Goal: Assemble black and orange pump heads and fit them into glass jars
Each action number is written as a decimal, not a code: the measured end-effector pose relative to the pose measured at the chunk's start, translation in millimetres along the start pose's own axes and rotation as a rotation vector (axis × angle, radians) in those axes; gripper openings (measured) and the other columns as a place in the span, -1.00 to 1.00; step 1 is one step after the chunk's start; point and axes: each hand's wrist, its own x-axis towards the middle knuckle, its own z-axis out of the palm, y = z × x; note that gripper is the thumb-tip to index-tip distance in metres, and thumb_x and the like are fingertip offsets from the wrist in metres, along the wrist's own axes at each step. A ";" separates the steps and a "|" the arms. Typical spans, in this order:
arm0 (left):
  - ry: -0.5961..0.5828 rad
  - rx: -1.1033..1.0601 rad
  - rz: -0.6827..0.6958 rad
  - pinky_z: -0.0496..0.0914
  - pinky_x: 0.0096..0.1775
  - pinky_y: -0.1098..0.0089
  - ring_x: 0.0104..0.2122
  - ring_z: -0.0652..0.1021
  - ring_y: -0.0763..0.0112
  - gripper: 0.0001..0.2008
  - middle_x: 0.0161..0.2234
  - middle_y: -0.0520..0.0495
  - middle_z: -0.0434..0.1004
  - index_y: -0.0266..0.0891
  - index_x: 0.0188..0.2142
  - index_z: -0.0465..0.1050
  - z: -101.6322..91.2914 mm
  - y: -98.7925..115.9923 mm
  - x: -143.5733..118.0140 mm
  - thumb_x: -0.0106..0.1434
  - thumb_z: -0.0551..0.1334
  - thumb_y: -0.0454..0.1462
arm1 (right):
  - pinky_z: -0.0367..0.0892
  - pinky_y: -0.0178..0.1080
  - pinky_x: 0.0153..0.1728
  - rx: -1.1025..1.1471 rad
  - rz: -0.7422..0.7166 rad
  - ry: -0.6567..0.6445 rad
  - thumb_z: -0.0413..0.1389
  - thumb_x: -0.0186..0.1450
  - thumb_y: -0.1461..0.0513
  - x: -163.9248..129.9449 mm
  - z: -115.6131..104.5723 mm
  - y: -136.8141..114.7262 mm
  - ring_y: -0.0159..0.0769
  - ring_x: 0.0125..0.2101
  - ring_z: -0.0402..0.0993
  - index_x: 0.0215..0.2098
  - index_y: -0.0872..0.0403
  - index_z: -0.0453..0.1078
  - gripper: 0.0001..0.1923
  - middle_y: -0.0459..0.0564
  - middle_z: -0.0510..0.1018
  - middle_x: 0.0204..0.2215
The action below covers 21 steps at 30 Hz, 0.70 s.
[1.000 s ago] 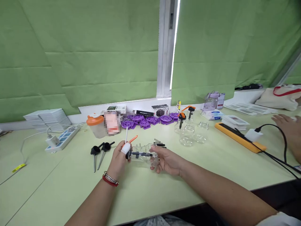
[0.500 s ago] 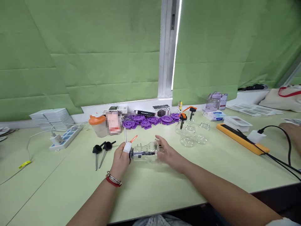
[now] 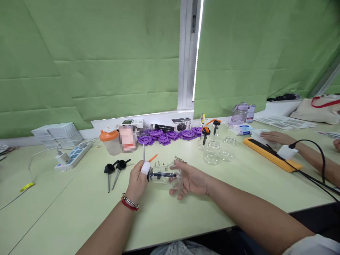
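Observation:
My left hand [image 3: 137, 180], a white wrap on its thumb, is closed around the black head at the left end of a clear glass bottle [image 3: 163, 182]. The bottle lies sideways just above the table, with a dark rod running along its inside. A metal rod and an orange lever [image 3: 153, 158] stick up past my left fingers. At the bottle's right end my right hand [image 3: 192, 180] has its fingers spread and curved around the glass; whether they touch it I cannot tell. A small coil spring [image 3: 179, 159] and several tiny parts lie just behind the bottle.
Two black heads with metal rods [image 3: 121, 164] lie left. Purple plastic pieces [image 3: 172, 135] line the back beside an orange-lidded cup [image 3: 109, 138]. Glass parts [image 3: 211, 157] stand right of centre, near an orange power strip [image 3: 271, 154]. Another person's hand [image 3: 277, 137] rests on white cards.
My right hand has opened and slid slightly down and right at the bottle's end, uncovering the spring. The other person's hand has come in over the cards at right.

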 end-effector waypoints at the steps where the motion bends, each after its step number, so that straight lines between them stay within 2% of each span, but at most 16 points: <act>1: 0.002 0.009 0.002 0.10 -0.65 0.53 -0.65 0.22 0.55 -0.69 -0.64 0.09 0.18 -0.22 -0.56 0.27 -0.2 0.1 0.1 0.18 0.20 -0.09 | 0.47 -0.06 -0.43 -0.040 0.011 -0.014 -0.08 0.20 -0.22 0.7 1.4 1.5 -0.15 -0.31 0.52 0.07 0.02 0.12 -0.34 0.14 0.39 -0.10; 2: 0.003 0.013 -0.010 0.09 -0.65 0.53 -0.65 0.21 0.56 -0.69 -0.64 0.09 0.18 -0.22 -0.56 0.27 -0.2 0.5 0.5 0.18 0.19 -0.08 | 0.47 -0.06 -0.39 -0.138 -0.059 0.018 0.04 0.16 -0.17 0.6 2.1 3.3 -0.15 -0.30 0.51 0.09 0.01 0.11 -0.33 0.15 0.37 -0.07; 4: -0.004 -0.001 -0.065 0.06 -0.67 0.53 -0.68 0.18 0.57 -0.67 -0.66 0.11 0.15 -0.22 -0.55 0.27 0.4 2.3 1.4 0.20 0.17 -0.05 | 0.42 0.01 -0.16 -0.439 -0.364 0.151 0.24 0.08 0.02 -1.2 0.7 7.1 -0.10 -0.11 0.44 0.12 -0.02 0.13 -0.30 0.16 0.30 0.05; 6: -0.012 -0.046 -0.141 0.01 -0.70 0.53 -0.73 0.14 0.59 -0.64 -0.69 0.13 0.12 -0.21 -0.55 0.26 2.4 5.0 1.7 0.20 0.14 -0.01 | 0.20 0.10 0.10 -0.747 -0.681 0.216 0.25 0.10 0.18 -3.3 -3.7 10.0 -0.06 0.10 0.25 0.07 -0.05 0.23 -0.43 0.12 0.26 0.12; 8: -0.029 -0.096 -0.216 -0.02 -0.71 0.54 -0.75 0.11 0.62 -0.63 -0.70 0.14 0.12 -0.21 -0.55 0.25 5.4 7.6 0.9 0.19 0.14 0.01 | -0.02 0.17 0.19 -0.947 -0.835 0.170 0.15 0.21 0.24 -4.2 -9.0 11.1 -0.09 0.19 0.11 -0.05 -0.10 0.35 -0.68 0.04 0.34 0.09; 10: -0.057 -0.132 -0.283 -0.04 -0.72 0.54 -0.78 0.08 0.64 -0.64 -0.71 0.15 0.13 -0.22 -0.54 0.25 7.4 9.5 0.1 0.17 0.16 0.01 | -0.09 0.20 0.21 -1.019 -0.826 0.097 0.09 0.26 0.24 -4.6 -13.2 10.6 -0.13 0.20 0.13 -0.17 -0.17 0.41 -0.80 -0.05 0.44 0.00; 12: -0.075 -0.160 -0.351 -0.05 -0.74 0.54 -0.80 0.06 0.66 -0.66 -0.72 0.16 0.14 -0.22 -0.54 0.26 6.5 10.6 0.4 0.15 0.18 -0.01 | -0.09 0.23 0.21 -1.012 -0.745 0.045 0.14 0.23 0.19 -6.0 -16.3 9.3 -0.13 0.15 0.21 -0.27 -0.20 0.43 -0.88 -0.10 0.51 -0.12; 15: -0.043 -0.217 -0.470 -0.08 -0.75 0.55 -0.83 0.06 0.67 -0.67 -0.73 0.13 0.20 -0.22 -0.55 0.24 -0.9 12.2 4.3 0.12 0.19 -0.03 | -0.02 0.26 0.17 -0.965 -0.682 0.068 0.23 0.13 0.14 -10.8 -22.8 7.9 -0.11 0.05 0.34 -0.40 -0.19 0.41 -0.91 -0.12 0.54 -0.28; 18: 0.062 -0.286 -0.464 -0.04 -0.76 0.54 -0.83 0.13 0.65 -0.71 -0.70 0.08 0.29 -0.23 -0.52 0.25 -9.9 15.3 10.0 0.11 0.20 -0.06 | 0.00 0.29 0.15 -0.971 -0.763 0.219 0.22 0.13 0.12 -14.6 -36.0 8.5 -0.08 0.06 0.32 -0.42 -0.15 0.37 -0.90 -0.08 0.53 -0.28; 21: 0.217 -0.330 -0.318 0.04 -0.74 0.53 -0.81 0.17 0.65 -0.72 -0.68 0.10 0.30 -0.22 -0.51 0.22 -14.1 17.8 14.5 0.11 0.19 -0.08 | 0.00 0.26 0.16 -0.996 -0.896 0.566 0.19 0.16 0.12 -9.5 -55.5 11.6 -0.05 0.16 0.17 -0.31 -0.09 0.32 -0.83 0.01 0.46 -0.09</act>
